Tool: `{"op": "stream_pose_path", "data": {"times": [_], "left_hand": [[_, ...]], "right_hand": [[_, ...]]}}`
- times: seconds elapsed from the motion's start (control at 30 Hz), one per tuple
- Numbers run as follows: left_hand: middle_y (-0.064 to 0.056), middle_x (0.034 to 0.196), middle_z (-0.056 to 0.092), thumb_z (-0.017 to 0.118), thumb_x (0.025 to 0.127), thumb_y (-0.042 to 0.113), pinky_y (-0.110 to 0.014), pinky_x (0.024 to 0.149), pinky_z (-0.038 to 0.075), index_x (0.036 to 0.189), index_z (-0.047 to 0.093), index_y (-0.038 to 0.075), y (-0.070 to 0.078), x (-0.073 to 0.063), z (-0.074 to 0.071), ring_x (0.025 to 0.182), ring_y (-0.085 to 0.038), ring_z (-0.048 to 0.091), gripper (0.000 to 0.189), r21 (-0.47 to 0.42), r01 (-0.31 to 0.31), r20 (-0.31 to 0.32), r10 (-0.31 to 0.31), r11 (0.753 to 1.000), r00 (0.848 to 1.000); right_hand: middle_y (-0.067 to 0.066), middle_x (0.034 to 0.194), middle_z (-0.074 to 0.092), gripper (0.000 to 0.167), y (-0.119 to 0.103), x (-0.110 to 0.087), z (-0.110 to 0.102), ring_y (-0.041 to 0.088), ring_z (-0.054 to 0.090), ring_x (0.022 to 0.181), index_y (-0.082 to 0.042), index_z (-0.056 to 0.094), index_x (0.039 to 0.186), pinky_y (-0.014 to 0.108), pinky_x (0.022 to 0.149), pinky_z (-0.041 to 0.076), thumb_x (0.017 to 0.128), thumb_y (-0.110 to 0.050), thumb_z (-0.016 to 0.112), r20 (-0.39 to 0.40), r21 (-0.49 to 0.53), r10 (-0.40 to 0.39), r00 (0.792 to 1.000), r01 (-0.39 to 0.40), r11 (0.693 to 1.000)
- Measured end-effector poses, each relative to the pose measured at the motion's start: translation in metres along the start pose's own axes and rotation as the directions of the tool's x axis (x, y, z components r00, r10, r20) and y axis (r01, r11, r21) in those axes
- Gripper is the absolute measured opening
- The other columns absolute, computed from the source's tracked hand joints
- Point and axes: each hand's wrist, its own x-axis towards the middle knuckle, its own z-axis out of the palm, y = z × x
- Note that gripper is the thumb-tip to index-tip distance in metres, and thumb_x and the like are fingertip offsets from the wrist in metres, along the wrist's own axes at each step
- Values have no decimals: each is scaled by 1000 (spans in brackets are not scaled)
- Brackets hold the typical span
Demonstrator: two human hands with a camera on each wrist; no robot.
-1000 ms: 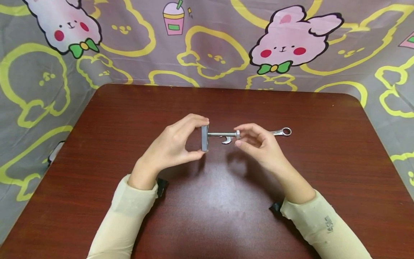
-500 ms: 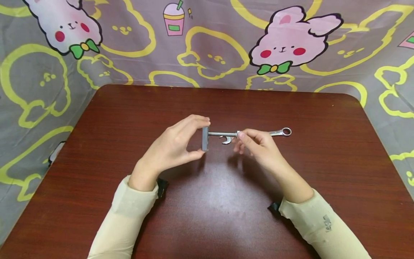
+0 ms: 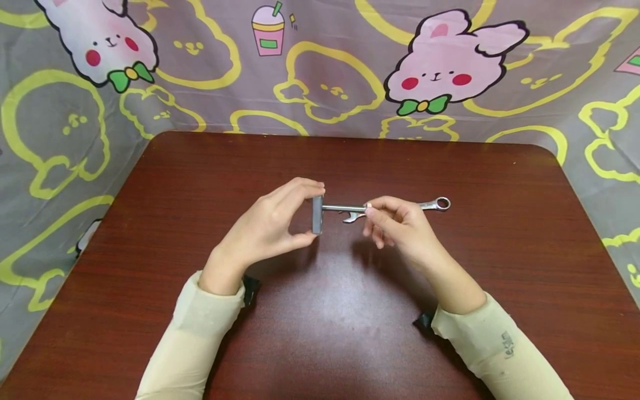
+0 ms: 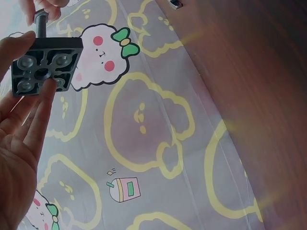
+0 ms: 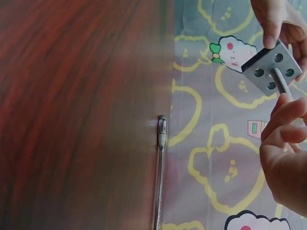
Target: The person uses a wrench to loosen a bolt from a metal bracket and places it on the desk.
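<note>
My left hand (image 3: 267, 222) grips a grey square plate (image 3: 317, 215) by its edges, above the table. Ribs and several holes show on the plate's face (image 4: 46, 67) in the left wrist view. A silver bolt (image 3: 344, 208) sticks out of the plate's middle hole, pointing right, roughly level. At the bolt's far end, thumb and forefinger of my right hand (image 3: 407, 228) pinch the head, mostly hidden by the fingertips. Behind that hand a combination wrench (image 3: 441, 204) lies on the table, its open end at left, ring end at right, its shank partly covered.
The dark red-brown wooden table (image 3: 320, 333) spreads under both hands. A grey curtain (image 3: 345, 66) printed with cartoon animals hangs along its back and sides. A black strap end shows at each sleeve cuff.
My right thumb and forefinger have gone from lying loosely about the bolt head to pinching it, with the other fingers dropped lower. The left hand and plate have hardly moved.
</note>
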Motion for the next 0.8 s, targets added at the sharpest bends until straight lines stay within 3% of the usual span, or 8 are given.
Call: {"op": "stream_pose_path", "data": {"times": [0.1, 0.27, 0.57, 0.8], "left_hand": [[-13, 126, 61, 81, 70, 6, -31, 103, 51, 126, 55, -2, 0, 0, 0, 119, -23, 61, 62, 1, 4, 5, -4, 1000, 1000], [-13, 125, 62, 81, 70, 7, -30, 102, 52, 126, 55, -2, 0, 0, 0, 117, -22, 61, 62, -1, 9, 8, -9, 1000, 1000], [-11, 123, 62, 83, 71, 11, -30, 100, 52, 126, 55, -1, 0, 1, 1, 115, -20, 62, 63, -23, 14, 6, -14, 1000, 1000], [-9, 120, 63, 84, 69, 16, -31, 96, 54, 124, 57, 0, -2, 0, 2, 109, -17, 63, 63, -81, 46, -8, -47, 996, 999]], "right_hand": [[-1, 71, 65, 15, 0, 0, 0, 10, 54, 53, -7, 64, 106, 19, 47, 43, 96, 0, 56, 29, 82, -1, 1000, -1, 997], [0, 82, 68, 28, 0, -1, 0, 11, 62, 64, -8, 62, 115, 23, 61, 56, 93, 8, 56, 33, 117, -40, 999, 35, 993], [-1, 85, 68, 26, -2, -1, 2, 10, 68, 69, -14, 68, 106, 24, 67, 59, 92, 7, 60, -32, 126, -97, 995, 100, 987], [1, 86, 71, 26, -1, -1, 3, 13, 72, 75, -7, 68, 106, 24, 71, 60, 89, 12, 62, -40, 87, -190, 981, 193, 977]]}}
